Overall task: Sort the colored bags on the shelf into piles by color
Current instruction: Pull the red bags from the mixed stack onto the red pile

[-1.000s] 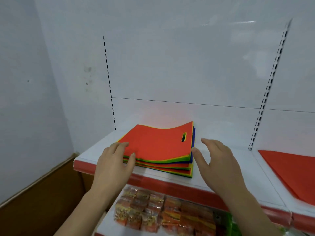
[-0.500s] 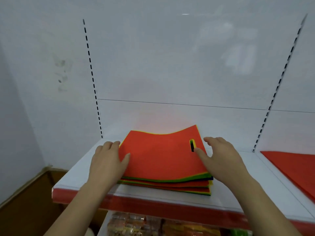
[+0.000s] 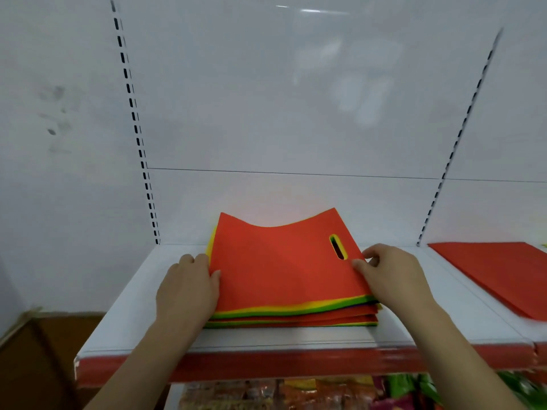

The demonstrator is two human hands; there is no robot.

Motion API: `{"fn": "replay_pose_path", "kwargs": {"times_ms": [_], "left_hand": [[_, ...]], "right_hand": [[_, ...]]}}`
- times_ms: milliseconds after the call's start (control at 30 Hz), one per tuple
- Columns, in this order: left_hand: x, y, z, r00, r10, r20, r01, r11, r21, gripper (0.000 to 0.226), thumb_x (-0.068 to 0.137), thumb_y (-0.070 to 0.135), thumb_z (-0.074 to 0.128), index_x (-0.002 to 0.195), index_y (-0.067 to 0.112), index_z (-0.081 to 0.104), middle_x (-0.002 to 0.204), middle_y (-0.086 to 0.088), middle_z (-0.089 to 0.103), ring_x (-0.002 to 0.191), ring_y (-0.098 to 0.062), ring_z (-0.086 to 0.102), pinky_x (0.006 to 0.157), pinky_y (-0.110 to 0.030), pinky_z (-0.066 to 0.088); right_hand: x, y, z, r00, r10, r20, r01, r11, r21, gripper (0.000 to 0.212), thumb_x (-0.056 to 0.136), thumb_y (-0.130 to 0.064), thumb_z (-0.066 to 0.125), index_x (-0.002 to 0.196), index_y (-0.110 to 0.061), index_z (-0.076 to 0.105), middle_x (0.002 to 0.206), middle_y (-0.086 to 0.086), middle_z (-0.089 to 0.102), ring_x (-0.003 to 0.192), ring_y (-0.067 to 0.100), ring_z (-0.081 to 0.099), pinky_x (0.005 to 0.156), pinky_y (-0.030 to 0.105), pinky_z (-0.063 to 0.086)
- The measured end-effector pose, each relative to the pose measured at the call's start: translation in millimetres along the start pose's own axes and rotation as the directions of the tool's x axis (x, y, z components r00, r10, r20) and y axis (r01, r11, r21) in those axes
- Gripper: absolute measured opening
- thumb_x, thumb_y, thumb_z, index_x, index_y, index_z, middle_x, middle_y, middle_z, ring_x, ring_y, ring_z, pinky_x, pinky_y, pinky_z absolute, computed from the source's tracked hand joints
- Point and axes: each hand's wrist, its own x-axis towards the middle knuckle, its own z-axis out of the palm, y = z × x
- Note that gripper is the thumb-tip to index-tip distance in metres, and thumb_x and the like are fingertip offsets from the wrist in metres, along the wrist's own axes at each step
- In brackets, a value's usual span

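A stack of flat bags [image 3: 290, 313] lies on the white shelf [image 3: 266, 337], with yellow, green, blue and red edges showing. The top bag [image 3: 281, 267] is red-orange with a slot handle at its right side. My left hand [image 3: 188, 287] holds the top bag's left edge, thumb on top and fingers at the side. My right hand [image 3: 390, 275] pinches the bag's right edge just below the handle slot. A second red bag [image 3: 497, 273] lies flat on the neighbouring shelf section at the right.
The shelf has a red front strip [image 3: 266, 365] and a white back panel with slotted uprights [image 3: 136, 122]. Below it, packets of snacks [image 3: 281, 395] fill a lower shelf. A brown board [image 3: 38, 359] stands low at the left.
Both hands have closed in on the top red bag's side edges and taken hold of it. The camera has moved closer and higher over the shelf.
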Motion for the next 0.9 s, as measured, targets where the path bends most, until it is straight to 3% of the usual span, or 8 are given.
{"fn": "replay_pose_path", "kwargs": {"times_ms": [167,267,367,433,500,667,833,900], "left_hand": [[-4,0,4,0.995,0.001,-0.097,0.003,0.999,0.045,0.028,0.100,0.041,0.038,0.096,0.020,0.057,0.078,0.003,0.041,0.069,-0.016,0.041,0.056,-0.030,0.034],[-5,-1,7,0.988,0.021,-0.156,-0.012,0.998,0.059,0.026,0.097,0.032,0.048,0.084,0.016,0.062,0.073,0.000,0.045,0.062,-0.021,0.043,0.051,-0.030,0.031],[-4,-2,10,0.975,0.092,-0.203,-0.063,0.987,0.146,0.024,0.093,0.021,0.051,0.086,0.012,0.071,0.095,-0.013,0.065,0.071,-0.035,0.054,0.055,-0.036,0.041],[-3,-1,9,0.956,0.137,-0.258,-0.099,0.983,0.156,0.030,0.091,0.022,0.045,0.096,0.012,0.073,0.114,-0.020,0.066,0.083,-0.040,0.058,0.061,-0.041,0.045],[-2,1,2,0.932,0.162,-0.323,-0.124,0.983,0.136,0.033,0.091,0.023,0.044,0.103,0.011,0.072,0.112,-0.018,0.068,0.085,-0.040,0.058,0.063,-0.042,0.045],[-3,7,-22,0.909,0.052,-0.415,-0.124,0.981,-0.150,0.031,0.099,0.018,0.047,0.123,0.011,0.065,0.073,-0.004,0.059,0.065,-0.024,0.051,0.055,-0.035,0.045],[-13,23,-43,0.883,0.024,-0.469,-0.223,0.900,-0.374,0.047,0.099,0.017,0.048,0.146,0.021,0.043,0.078,0.007,0.058,0.060,-0.016,0.052,0.059,-0.029,0.046],[-13,24,-43,0.865,0.041,-0.501,-0.280,0.867,-0.412,0.042,0.101,0.016,0.046,0.143,0.020,0.048,0.097,0.008,0.064,0.073,-0.014,0.059,0.070,-0.026,0.048]], "right_hand": [[1,1,5,0.999,-0.007,-0.050,0.007,1.000,-0.003,0.019,0.088,-0.038,0.065,0.096,-0.021,0.068,0.085,-0.003,0.068,0.084,0.020,0.061,0.073,0.031,0.047],[-2,2,8,0.994,-0.035,-0.103,0.036,0.999,0.007,0.013,0.090,-0.036,0.063,0.087,-0.023,0.065,0.077,-0.008,0.065,0.073,0.016,0.060,0.069,0.034,0.052],[-7,3,9,0.978,-0.066,-0.197,0.073,0.997,0.030,0.013,0.091,-0.033,0.061,0.081,-0.024,0.063,0.071,-0.009,0.062,0.066,0.016,0.059,0.062,0.035,0.052],[-9,3,8,0.959,-0.107,-0.263,0.121,0.992,0.039,0.012,0.091,-0.029,0.061,0.080,-0.023,0.063,0.075,-0.007,0.061,0.067,0.016,0.057,0.060,0.034,0.051],[-10,4,7,0.933,-0.151,-0.327,0.177,0.983,0.051,0.011,0.090,-0.026,0.063,0.080,-0.021,0.064,0.079,-0.006,0.058,0.070,0.016,0.055,0.060,0.033,0.048],[-10,1,-4,0.921,-0.151,-0.359,0.229,0.956,0.185,0.011,0.096,-0.024,0.055,0.092,-0.020,0.064,0.077,-0.006,0.065,0.065,0.011,0.055,0.061,0.028,0.043],[-17,0,-9,0.886,-0.176,-0.428,0.301,0.922,0.244,0.030,0.098,-0.017,0.050,0.127,-0.022,0.055,0.077,-0.005,0.065,0.061,0.014,0.058,0.060,0.030,0.047],[-20,1,-12,0.860,-0.187,-0.474,0.355,0.887,0.294,0.035,0.099,-0.013,0.048,0.131,-0.024,0.056,0.088,-0.007,0.066,0.070,0.012,0.060,0.068,0.027,0.048]]}}
